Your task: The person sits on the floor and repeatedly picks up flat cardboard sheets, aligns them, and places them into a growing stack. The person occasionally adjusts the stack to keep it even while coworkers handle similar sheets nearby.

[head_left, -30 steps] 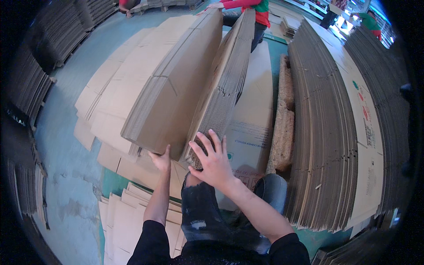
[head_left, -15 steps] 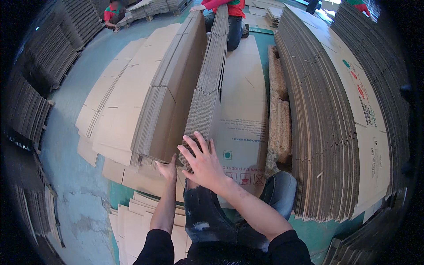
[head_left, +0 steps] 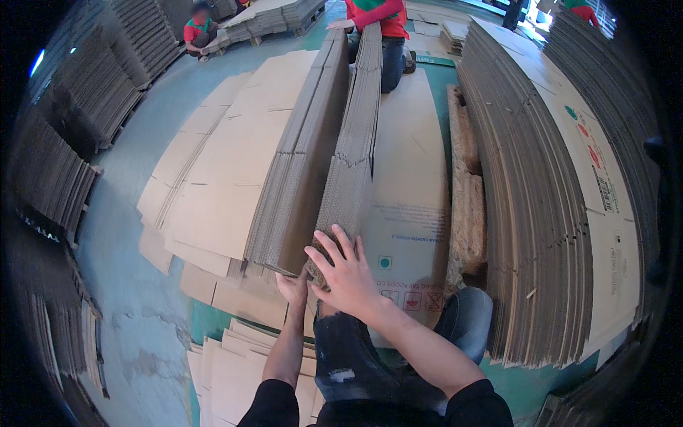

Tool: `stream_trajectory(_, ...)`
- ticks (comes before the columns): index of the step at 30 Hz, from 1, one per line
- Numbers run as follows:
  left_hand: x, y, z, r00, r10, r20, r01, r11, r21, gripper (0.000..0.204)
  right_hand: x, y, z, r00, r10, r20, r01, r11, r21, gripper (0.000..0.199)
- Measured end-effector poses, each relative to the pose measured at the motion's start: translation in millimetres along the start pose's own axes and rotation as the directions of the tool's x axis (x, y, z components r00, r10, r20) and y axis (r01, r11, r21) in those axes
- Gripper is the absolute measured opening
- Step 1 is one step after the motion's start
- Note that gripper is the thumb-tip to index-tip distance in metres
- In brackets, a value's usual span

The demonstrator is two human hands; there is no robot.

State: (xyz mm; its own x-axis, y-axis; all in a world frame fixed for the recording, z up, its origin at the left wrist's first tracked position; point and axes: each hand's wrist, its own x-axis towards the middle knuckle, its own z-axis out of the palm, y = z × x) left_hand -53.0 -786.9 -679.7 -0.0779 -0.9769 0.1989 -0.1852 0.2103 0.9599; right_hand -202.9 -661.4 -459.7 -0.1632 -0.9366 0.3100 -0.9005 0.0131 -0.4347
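Observation:
Two long bundles of folded cardboard boxes stand on edge side by side before me. My left hand (head_left: pixel 290 286) is at the near end of the left bundle (head_left: pixel 283 181), closed on its lower corner; some of its fingers are hidden beneath the cardboard. My right hand (head_left: pixel 348 277) lies with spread fingers on the near end of the right bundle (head_left: pixel 348 178). A dark narrow gap runs between the bundles. At their far end a co-worker's hand (head_left: pixel 341 24) rests on top of the left bundle.
Flat cardboard sheets (head_left: pixel 220 192) lie to the left, with more sheets (head_left: pixel 245 363) near my legs. A printed sheet (head_left: pixel 409 164) lies right of the bundles, beside a worn block (head_left: pixel 466 192). A tall cardboard stack (head_left: pixel 526 213) stands further right. Another person (head_left: pixel 201 30) crouches far left.
The left bundle has tipped more upright, showing more of its top edges and less of its inner face. My left hand has shifted under its corner. The whole view has swung slightly.

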Motion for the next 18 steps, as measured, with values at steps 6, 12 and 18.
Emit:
stream_trajectory(6,7,-11,-10,0.999,0.049,-0.022,-0.048,0.998,0.04,0.062,0,-1,0,1.0,-0.005,0.001,0.005,1.0,-0.011,0.072)
stream_trajectory(12,23,-2,-38,0.988,-0.154,0.018,0.141,0.942,0.306,0.064,-6,1,-4,0.999,0.021,0.037,-0.02,0.999,-0.038,0.073)
stream_trajectory(18,29,43,-53,0.999,-0.051,-0.013,0.053,0.968,0.246,0.062,-8,2,-5,1.0,0.026,0.006,-0.025,0.999,-0.042,0.071)
